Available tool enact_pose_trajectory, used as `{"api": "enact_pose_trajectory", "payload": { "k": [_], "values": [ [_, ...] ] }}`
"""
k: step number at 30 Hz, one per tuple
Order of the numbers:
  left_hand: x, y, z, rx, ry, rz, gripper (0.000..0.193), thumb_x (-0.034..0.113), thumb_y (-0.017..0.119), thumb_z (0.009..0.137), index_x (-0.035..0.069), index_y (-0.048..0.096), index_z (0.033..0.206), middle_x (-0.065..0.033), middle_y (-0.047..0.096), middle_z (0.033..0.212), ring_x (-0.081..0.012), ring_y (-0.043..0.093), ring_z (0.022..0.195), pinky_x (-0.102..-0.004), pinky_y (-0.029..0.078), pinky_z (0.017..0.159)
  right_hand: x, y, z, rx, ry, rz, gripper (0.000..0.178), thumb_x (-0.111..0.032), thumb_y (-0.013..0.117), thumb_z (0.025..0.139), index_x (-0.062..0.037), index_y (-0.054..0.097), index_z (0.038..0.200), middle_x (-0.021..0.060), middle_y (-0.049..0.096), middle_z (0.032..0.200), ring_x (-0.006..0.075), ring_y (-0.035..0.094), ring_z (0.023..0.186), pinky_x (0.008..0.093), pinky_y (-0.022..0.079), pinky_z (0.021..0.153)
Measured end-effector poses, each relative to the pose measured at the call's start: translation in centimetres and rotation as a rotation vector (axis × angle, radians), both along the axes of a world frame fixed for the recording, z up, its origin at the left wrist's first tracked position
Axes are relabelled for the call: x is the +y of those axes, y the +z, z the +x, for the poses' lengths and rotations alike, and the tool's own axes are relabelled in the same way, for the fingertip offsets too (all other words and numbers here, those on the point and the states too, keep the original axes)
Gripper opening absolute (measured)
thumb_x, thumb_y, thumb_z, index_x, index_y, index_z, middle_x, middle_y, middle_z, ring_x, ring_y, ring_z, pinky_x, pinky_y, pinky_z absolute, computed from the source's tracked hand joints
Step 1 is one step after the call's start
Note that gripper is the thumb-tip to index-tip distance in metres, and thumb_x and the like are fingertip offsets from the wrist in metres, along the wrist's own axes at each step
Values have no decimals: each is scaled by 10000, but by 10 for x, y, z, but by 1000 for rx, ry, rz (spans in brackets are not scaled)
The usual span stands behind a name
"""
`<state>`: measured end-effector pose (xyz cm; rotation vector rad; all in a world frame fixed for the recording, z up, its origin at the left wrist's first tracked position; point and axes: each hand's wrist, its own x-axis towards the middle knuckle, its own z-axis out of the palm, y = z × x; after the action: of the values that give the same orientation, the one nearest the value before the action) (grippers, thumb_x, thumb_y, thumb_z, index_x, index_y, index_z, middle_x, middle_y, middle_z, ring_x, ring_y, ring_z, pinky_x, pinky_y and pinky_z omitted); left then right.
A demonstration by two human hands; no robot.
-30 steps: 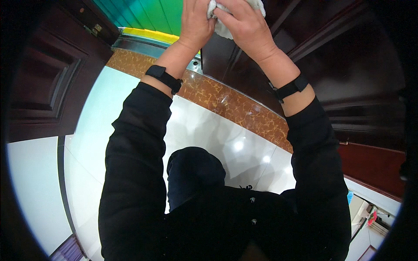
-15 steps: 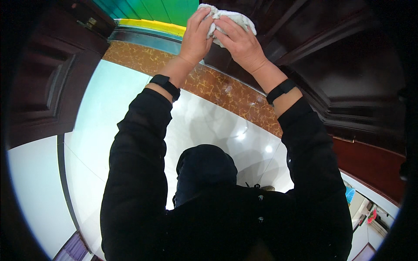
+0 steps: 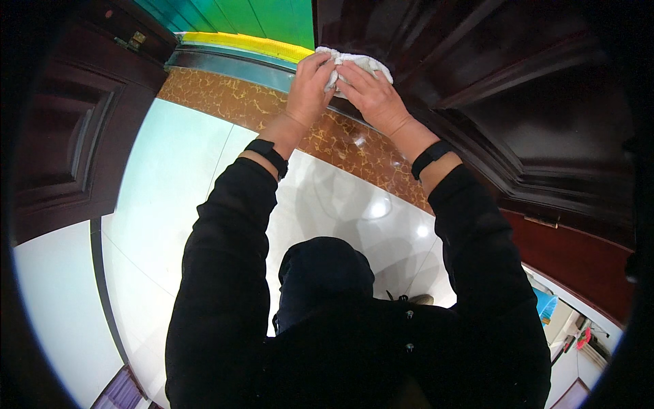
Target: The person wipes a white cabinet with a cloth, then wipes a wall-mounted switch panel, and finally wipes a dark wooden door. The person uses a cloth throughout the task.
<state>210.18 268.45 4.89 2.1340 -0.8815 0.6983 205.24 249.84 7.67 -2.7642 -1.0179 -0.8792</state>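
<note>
A white cloth (image 3: 373,66), bunched up, lies against the dark brown panelled door (image 3: 490,95) close to its edge. My left hand (image 3: 313,85) grips the left part of the cloth, its fingers bent over it. Right beside it, my right hand (image 3: 371,95) presses on the same cloth with its fingers curled across the front. The two hands nearly touch at the fingertips. Both arms reach forward in black sleeves, with a dark band round each wrist. The palms and the back of the cloth are hidden.
Another dark panelled door leaf (image 3: 65,143) stands at the left. A brown marbled threshold strip (image 3: 218,92) crosses the white tiled floor (image 3: 184,150). Beyond it are a yellow strip (image 3: 245,44) and a green surface (image 3: 238,17). A reddish-brown panel (image 3: 572,252) borders the right.
Both hands have slid the cloth down the door toward me, still gripping it. The view has shifted slightly.
</note>
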Motion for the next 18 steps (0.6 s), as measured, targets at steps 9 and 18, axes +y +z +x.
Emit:
{"api": "enact_pose_trajectory", "payload": {
  "k": [9,18],
  "values": [
    [1,-31,-8,129,8,60,575,-44,806,630,59,603,1159,-143,526,1251,-368,498,1192,-422,460,1009,2,-29,-9,159,-91,-154,318,-67,576,912,-112,636,1221,72,496,1478,210,458,1383,372,416,1059],
    [2,-65,-12,267,18,112,514,-64,804,626,53,650,1102,-147,545,1226,-369,500,1187,-417,461,998,6,-53,-14,409,-150,-352,395,-94,504,991,-125,567,1380,52,401,1563,212,351,1457,369,326,1162]
  ]
}}
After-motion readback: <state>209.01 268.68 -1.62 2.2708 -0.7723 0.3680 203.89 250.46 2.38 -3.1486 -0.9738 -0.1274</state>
